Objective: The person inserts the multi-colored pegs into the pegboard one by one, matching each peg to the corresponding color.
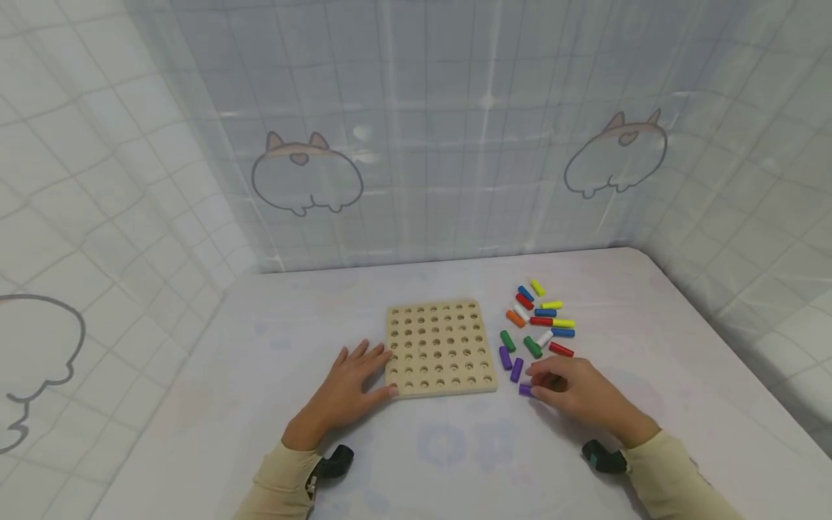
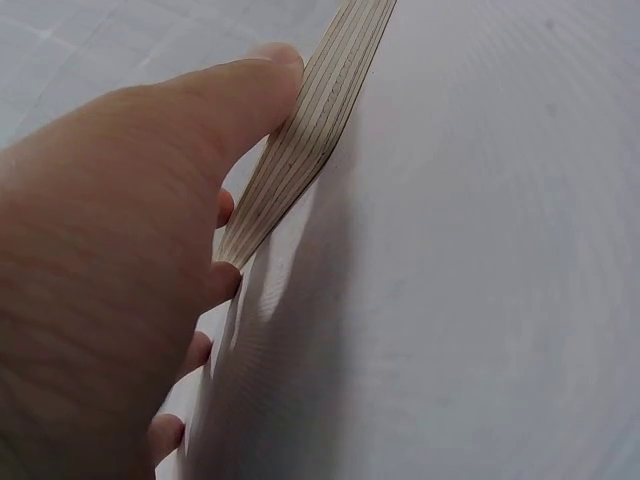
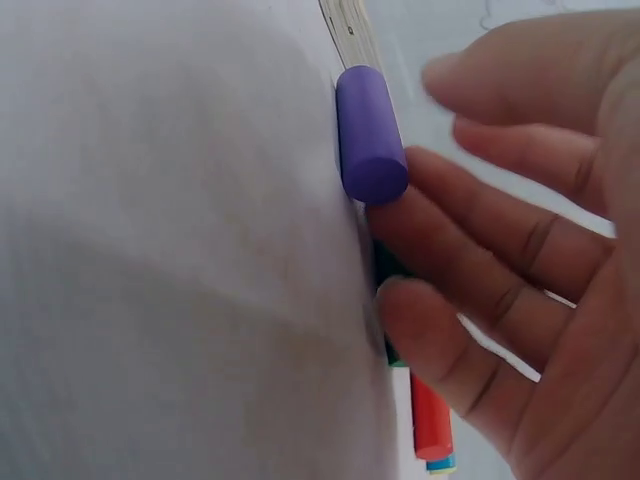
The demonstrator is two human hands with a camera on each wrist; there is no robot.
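Purple peg [image 1: 525, 390] lies on the desk [image 1: 455, 448] at 4 o'clock of the pegboard [image 1: 440, 348], right hand [image 1: 578, 393] pinching it loosely with curled fingertips; left hand [image 1: 347, 386] lies flat bracing the board edge; firm up the pinch mid-barrel before lifting.

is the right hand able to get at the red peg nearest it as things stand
Probably yes. The right hand lies just short of the red peg, with only bare table between them; its fingers are touching a purple peg, though.
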